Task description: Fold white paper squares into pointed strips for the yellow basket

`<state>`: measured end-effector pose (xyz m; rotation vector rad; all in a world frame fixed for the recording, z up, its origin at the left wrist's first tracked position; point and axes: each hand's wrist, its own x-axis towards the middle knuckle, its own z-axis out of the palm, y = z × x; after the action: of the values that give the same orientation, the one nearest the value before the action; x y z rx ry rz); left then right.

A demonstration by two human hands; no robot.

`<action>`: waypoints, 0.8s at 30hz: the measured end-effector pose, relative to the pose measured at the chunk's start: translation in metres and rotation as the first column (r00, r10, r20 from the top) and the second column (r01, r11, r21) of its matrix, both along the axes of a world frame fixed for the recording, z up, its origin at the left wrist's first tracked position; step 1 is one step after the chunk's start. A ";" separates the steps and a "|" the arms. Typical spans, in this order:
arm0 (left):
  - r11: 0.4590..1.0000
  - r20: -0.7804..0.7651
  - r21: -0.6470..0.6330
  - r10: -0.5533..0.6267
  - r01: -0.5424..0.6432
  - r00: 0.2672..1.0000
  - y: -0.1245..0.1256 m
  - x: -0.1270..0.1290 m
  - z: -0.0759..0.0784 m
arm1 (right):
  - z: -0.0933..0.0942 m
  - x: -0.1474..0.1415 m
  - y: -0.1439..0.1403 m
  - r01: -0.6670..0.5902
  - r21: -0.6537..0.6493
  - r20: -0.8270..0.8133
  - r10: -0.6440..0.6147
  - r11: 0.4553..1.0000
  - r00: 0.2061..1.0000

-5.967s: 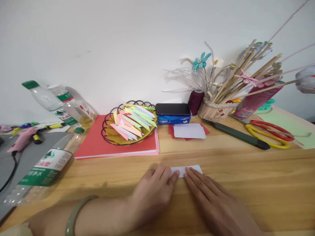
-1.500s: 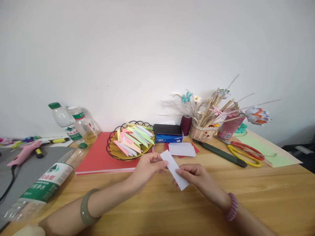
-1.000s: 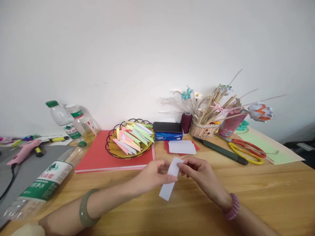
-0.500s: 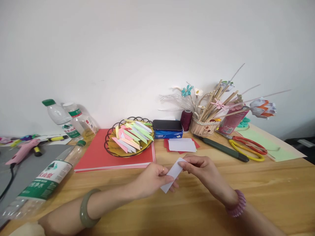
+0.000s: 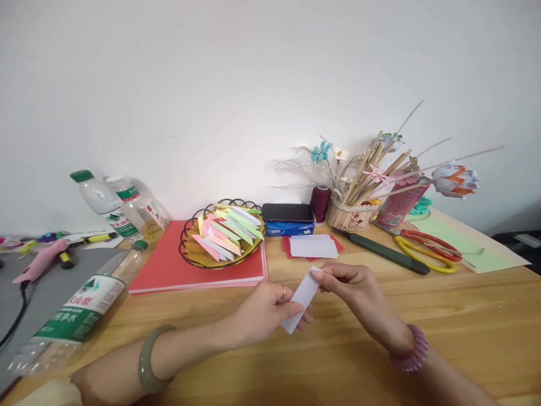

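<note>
Light moderate and diffuse; wall [image 5: 228,129] brightest low near centre, greyer toward the upper corners, with soft shadow behind the upright bottles [image 5: 99,194] and a dim patch on the tabletop [image 5: 253,375] below the left forearm [image 5: 194,344]. Small glints on the clear plastic of the lying bottle [image 5: 80,307]; its label print is smeared, and the paper strip [image 5: 302,299] resolves little texture. Wide-angle stretch toward both sides, lying bottle drawn out at lower left.
</note>
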<state>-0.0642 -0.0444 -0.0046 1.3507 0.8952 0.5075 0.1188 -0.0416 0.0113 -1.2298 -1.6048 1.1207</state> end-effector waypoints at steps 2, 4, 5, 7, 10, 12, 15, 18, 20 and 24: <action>1.000 0.013 0.004 -0.004 0.004 1.000 -0.001 0.001 0.000 | 0.001 0.000 -0.001 0.019 0.006 0.001 -0.019 1.000 1.000; 1.000 0.017 0.022 -0.006 0.005 1.000 -0.002 0.001 -0.001 | 0.002 0.000 -0.002 0.038 0.012 0.002 -0.038 0.999 0.999; 0.999 0.015 0.033 -0.006 0.005 1.000 -0.002 0.001 -0.001 | 0.002 0.001 -0.002 0.046 0.016 0.003 -0.046 0.999 0.999; 0.999 0.010 0.048 -0.005 0.004 1.000 -0.003 0.001 -0.002 | 0.002 0.001 -0.002 0.060 0.027 0.004 -0.060 0.998 0.998; 0.998 0.014 0.056 -0.008 0.007 1.000 -0.005 0.002 -0.001 | 0.003 0.001 -0.002 0.073 0.053 0.006 -0.073 0.996 0.997; 0.999 0.024 0.050 -0.013 0.011 1.000 -0.005 0.002 -0.001 | 0.004 0.000 -0.003 0.077 0.075 0.013 -0.078 0.994 0.997; 0.999 0.043 0.036 -0.014 0.012 0.999 -0.006 0.002 -0.002 | 0.004 0.000 -0.004 0.083 0.114 0.031 -0.087 0.990 0.996; 1.000 0.050 0.026 -0.007 0.006 0.999 -0.007 0.003 -0.002 | 0.002 0.000 -0.004 0.100 0.164 0.056 -0.111 0.981 0.992; 1.000 0.056 0.025 -0.009 0.008 0.998 -0.007 0.003 -0.001 | 0.001 0.000 -0.004 0.116 0.193 0.072 -0.132 0.974 0.989; 0.999 0.056 0.035 -0.011 0.009 0.998 -0.007 0.003 0.000 | 0.003 0.001 -0.003 0.109 0.204 0.086 -0.129 0.973 0.988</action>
<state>-0.0613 -0.0518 -0.0041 1.3650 0.8368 0.5531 0.1201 -0.0450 0.0141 -1.2456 -1.6494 0.8143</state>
